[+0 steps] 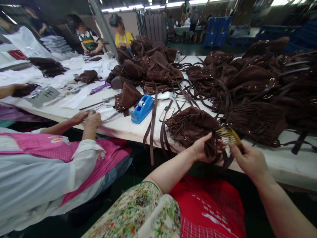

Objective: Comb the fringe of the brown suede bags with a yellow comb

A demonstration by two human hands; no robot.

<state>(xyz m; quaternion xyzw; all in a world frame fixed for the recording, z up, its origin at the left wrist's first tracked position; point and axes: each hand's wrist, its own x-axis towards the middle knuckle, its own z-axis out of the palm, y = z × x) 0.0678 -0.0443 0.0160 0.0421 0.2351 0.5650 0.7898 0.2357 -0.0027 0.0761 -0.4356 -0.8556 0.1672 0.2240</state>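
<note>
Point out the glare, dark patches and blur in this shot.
Head view: ceiling lights glare white along the top; head view: the brown bags at right sink into near-black, losing detail; head view: far blue crates look soft; head view: the comb in the right hand reads fairly clearly.

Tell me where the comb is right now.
In the head view, the comb is right of centre, in the right hand, beside the bag that the left hand touches.
</note>
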